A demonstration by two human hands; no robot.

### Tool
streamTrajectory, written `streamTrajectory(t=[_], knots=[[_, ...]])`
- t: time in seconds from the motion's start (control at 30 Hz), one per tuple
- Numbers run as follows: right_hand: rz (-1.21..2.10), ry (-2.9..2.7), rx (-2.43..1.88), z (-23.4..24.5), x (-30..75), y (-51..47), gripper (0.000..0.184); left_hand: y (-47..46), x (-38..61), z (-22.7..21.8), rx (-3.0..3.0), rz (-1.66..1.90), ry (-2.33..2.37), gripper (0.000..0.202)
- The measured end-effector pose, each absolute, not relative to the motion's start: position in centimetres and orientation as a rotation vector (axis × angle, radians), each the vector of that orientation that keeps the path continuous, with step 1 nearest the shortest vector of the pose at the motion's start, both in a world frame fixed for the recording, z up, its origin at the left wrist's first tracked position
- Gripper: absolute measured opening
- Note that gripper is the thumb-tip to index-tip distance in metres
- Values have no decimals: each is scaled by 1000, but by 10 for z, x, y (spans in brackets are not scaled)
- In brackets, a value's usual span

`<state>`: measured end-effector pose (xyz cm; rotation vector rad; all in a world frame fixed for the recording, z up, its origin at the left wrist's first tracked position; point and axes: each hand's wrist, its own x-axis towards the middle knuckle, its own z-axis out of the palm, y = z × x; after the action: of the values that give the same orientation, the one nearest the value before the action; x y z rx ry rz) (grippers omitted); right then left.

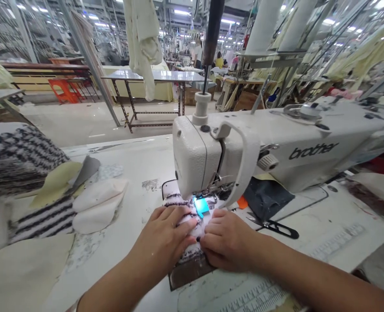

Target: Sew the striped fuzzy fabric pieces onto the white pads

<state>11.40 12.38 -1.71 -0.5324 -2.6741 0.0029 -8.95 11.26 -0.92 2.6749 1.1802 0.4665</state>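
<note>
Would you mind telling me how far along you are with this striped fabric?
Done: the white and striped fabric pieces at left look already cut to shape. In hand: your left hand and right hand press a black-striped piece beneath the white Brother sewing machine. Left: those cut pieces lying aside, apparently unsewn.

**Garment factory sewing floor.**
Industrial Brother sewing machine [309, 151] at right; more sewing stations [244, 82] and hanging fabric [142, 43] beyond.
</note>
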Motion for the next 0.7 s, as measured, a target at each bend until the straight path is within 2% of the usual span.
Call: streamTrajectory(t=[0.2, 0.4, 0.7], knots=[[1, -2676, -585, -18, 114, 125, 17, 117, -89, -7, 2652, 405, 1203, 24], [-11, -2692, -611, -20, 114, 124, 16, 116, -91, -6, 2632, 487, 1189, 27], [-38, -2710, -540, -18, 115, 125, 13, 119, -88, 10, 2697, 204, 1274, 35]])
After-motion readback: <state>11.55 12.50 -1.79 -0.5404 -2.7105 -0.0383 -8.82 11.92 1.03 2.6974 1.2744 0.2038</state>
